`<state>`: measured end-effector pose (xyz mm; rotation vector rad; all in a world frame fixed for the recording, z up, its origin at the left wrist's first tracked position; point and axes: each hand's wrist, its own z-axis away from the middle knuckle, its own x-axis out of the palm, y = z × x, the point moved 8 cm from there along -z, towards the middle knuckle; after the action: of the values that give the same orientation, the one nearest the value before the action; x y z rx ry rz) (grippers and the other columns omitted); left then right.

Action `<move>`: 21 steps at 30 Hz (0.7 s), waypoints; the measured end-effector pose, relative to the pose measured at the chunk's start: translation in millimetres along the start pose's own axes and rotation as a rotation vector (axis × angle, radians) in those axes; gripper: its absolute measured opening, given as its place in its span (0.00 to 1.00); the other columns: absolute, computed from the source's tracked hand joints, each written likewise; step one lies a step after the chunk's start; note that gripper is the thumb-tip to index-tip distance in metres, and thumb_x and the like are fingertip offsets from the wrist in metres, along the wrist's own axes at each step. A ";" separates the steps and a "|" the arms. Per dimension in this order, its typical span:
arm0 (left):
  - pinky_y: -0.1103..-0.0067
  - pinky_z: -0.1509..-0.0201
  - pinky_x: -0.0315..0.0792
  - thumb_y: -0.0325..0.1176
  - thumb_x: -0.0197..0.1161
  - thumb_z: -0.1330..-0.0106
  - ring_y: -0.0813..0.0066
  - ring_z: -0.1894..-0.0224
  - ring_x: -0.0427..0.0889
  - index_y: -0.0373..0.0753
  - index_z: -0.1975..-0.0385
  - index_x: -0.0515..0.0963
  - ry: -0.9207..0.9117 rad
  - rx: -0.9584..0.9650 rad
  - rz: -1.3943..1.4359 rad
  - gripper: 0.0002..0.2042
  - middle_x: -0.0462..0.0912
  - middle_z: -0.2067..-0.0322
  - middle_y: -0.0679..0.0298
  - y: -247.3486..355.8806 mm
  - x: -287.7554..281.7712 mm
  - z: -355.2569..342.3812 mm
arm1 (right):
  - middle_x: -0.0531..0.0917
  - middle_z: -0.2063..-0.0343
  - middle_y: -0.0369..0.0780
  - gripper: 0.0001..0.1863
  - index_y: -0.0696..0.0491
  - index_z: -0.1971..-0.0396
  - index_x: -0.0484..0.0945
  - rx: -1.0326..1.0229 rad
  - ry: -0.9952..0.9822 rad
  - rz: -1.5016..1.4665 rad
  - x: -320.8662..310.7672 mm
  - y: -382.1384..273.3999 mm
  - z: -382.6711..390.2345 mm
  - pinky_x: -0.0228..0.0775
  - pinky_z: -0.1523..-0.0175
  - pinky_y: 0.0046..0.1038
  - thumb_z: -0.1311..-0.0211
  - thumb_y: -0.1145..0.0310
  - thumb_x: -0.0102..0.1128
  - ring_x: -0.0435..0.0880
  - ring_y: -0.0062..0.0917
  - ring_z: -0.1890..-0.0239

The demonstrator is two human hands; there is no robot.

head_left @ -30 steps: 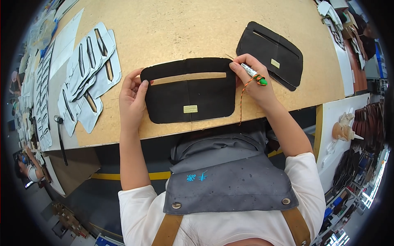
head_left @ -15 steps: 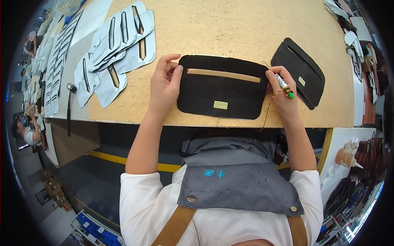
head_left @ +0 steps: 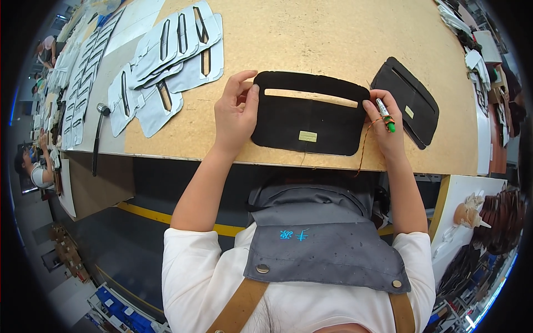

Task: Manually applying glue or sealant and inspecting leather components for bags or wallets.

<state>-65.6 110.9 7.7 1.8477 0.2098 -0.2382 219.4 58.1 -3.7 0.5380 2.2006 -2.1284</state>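
Note:
A black panel (head_left: pixel 300 119) with rounded corners and a long slot near its far edge is held up just over the table's front part. A small pale-yellow label sits low on it, and a thread hangs from its near edge. My left hand (head_left: pixel 237 114) pinches the upper left corner between thumb and fingers. With thumb and fingertips my right hand (head_left: pixel 387 125) grips the upper right edge. A silver pen (head_left: pixel 383 109) with a green end and an orange-and-black cord round it is tucked among the right hand's fingers. Tabletop shows through the slot.
Another black slotted panel (head_left: pixel 408 91) lies to the right, close by my right hand. Light-grey slotted pieces (head_left: pixel 161 61) are piled at the far left. A black-handled hammer (head_left: pixel 99 133) overhangs the table's front edge. Other people (head_left: pixel 39 166) are at far left.
The slot, which looked narrow with a reddish spot at its left end, now appears wider and plainly shows tabletop. The view has shifted slightly; both hands keep hold of the panel.

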 end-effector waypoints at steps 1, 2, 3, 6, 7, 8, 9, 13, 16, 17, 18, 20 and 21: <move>0.87 0.72 0.67 0.24 0.55 0.38 0.84 0.75 0.73 0.39 0.56 0.71 0.003 0.009 0.000 0.11 0.77 0.76 0.66 1.0 0.2 -0.4 | 0.73 0.75 0.31 0.07 0.57 0.66 0.73 -0.011 -0.001 0.012 -0.5 0.0 0.0 0.62 0.69 0.15 0.40 0.71 0.57 0.69 0.11 0.73; 0.87 0.72 0.68 0.24 0.55 0.38 0.84 0.75 0.73 0.39 0.56 0.72 0.006 0.017 -0.001 0.11 0.78 0.76 0.66 2.1 0.2 -0.5 | 0.73 0.75 0.31 0.07 0.57 0.66 0.73 -0.012 0.000 0.011 -1.1 0.4 -0.4 0.62 0.69 0.15 0.40 0.71 0.57 0.69 0.11 0.73; 0.87 0.72 0.68 0.24 0.55 0.38 0.84 0.75 0.73 0.39 0.56 0.72 0.005 0.019 -0.001 0.11 0.78 0.76 0.66 3.5 0.1 -0.3 | 0.73 0.75 0.31 0.07 0.57 0.66 0.73 -0.025 -0.002 0.023 -1.4 -0.1 -0.9 0.62 0.68 0.15 0.41 0.71 0.57 0.69 0.11 0.73; 0.90 0.68 0.61 0.23 0.53 0.36 0.90 0.74 0.65 0.37 0.54 0.70 -0.020 -0.043 0.029 0.11 0.73 0.76 0.72 0.7 2.9 -0.7 | 0.73 0.74 0.31 0.07 0.57 0.65 0.73 -0.058 0.003 0.034 -1.7 -2.5 -0.9 0.63 0.67 0.15 0.41 0.71 0.57 0.69 0.11 0.72; 0.88 0.70 0.64 0.23 0.54 0.37 0.88 0.75 0.68 0.38 0.55 0.71 -0.007 -0.028 0.027 0.11 0.75 0.77 0.70 2.0 2.2 -1.6 | 0.73 0.74 0.31 0.07 0.57 0.65 0.73 -0.081 0.008 0.036 -2.5 -5.0 -0.3 0.63 0.67 0.15 0.40 0.71 0.57 0.69 0.12 0.72; 0.87 0.72 0.67 0.24 0.55 0.38 0.85 0.76 0.71 0.39 0.57 0.72 0.006 -0.013 0.025 0.10 0.76 0.78 0.68 3.4 1.6 -2.5 | 0.73 0.74 0.31 0.07 0.57 0.65 0.73 -0.080 0.017 0.036 -3.5 -4.4 0.0 0.63 0.67 0.15 0.40 0.71 0.57 0.69 0.12 0.72; 0.87 0.72 0.67 0.24 0.55 0.38 0.85 0.76 0.71 0.39 0.57 0.72 -0.003 -0.008 0.028 0.10 0.76 0.78 0.68 1.5 1.7 -2.5 | 0.73 0.74 0.31 0.07 0.57 0.65 0.73 -0.078 0.014 0.030 -3.3 -2.8 0.3 0.63 0.67 0.16 0.40 0.71 0.57 0.69 0.12 0.72; 0.89 0.74 0.59 0.23 0.54 0.37 0.89 0.77 0.64 0.37 0.57 0.71 -0.028 -0.092 0.115 0.10 0.71 0.79 0.72 -11.9 3.3 -2.6 | 0.73 0.75 0.33 0.08 0.57 0.63 0.72 -0.074 0.013 0.047 -1.5 -3.2 1.7 0.63 0.68 0.17 0.39 0.70 0.57 0.69 0.13 0.72; 0.90 0.74 0.58 0.23 0.53 0.37 0.90 0.77 0.63 0.36 0.56 0.70 -0.072 -0.107 0.112 0.10 0.72 0.77 0.72 -11.2 4.3 -3.2 | 0.73 0.77 0.33 0.07 0.57 0.64 0.72 -0.116 0.033 0.067 -1.9 -9.4 2.5 0.62 0.69 0.17 0.39 0.70 0.56 0.68 0.13 0.74; 0.90 0.74 0.58 0.23 0.53 0.36 0.90 0.77 0.63 0.36 0.55 0.69 -0.075 -0.108 0.111 0.10 0.72 0.77 0.72 -11.0 5.3 -3.9 | 0.73 0.77 0.33 0.07 0.57 0.64 0.72 -0.115 0.048 0.069 -4.0 -9.8 3.5 0.62 0.69 0.17 0.39 0.70 0.56 0.68 0.13 0.74; 0.90 0.75 0.57 0.23 0.52 0.36 0.90 0.77 0.63 0.36 0.55 0.69 -0.076 -0.108 0.108 0.10 0.72 0.77 0.72 -10.8 6.9 -4.6 | 0.73 0.77 0.33 0.07 0.57 0.64 0.72 -0.115 0.057 0.065 -5.8 -9.8 4.3 0.62 0.69 0.17 0.39 0.70 0.56 0.68 0.13 0.75; 0.90 0.76 0.56 0.23 0.52 0.36 0.91 0.78 0.62 0.36 0.55 0.69 -0.088 -0.117 0.113 0.10 0.71 0.77 0.72 -10.1 8.9 -5.1 | 0.72 0.78 0.33 0.07 0.57 0.64 0.72 -0.117 0.071 0.058 -8.0 -9.6 5.0 0.62 0.70 0.17 0.39 0.70 0.56 0.68 0.13 0.75; 0.90 0.76 0.56 0.23 0.52 0.36 0.91 0.78 0.62 0.37 0.55 0.69 -0.094 -0.126 0.112 0.10 0.72 0.77 0.72 -11.0 9.3 -5.8 | 0.72 0.79 0.33 0.07 0.57 0.64 0.72 -0.144 0.072 0.059 -8.5 -11.1 5.2 0.62 0.71 0.17 0.39 0.70 0.56 0.68 0.13 0.76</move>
<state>-59.3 119.7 -3.4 1.7125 0.0551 -0.2281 223.3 51.2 8.9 0.6713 2.3215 -1.9324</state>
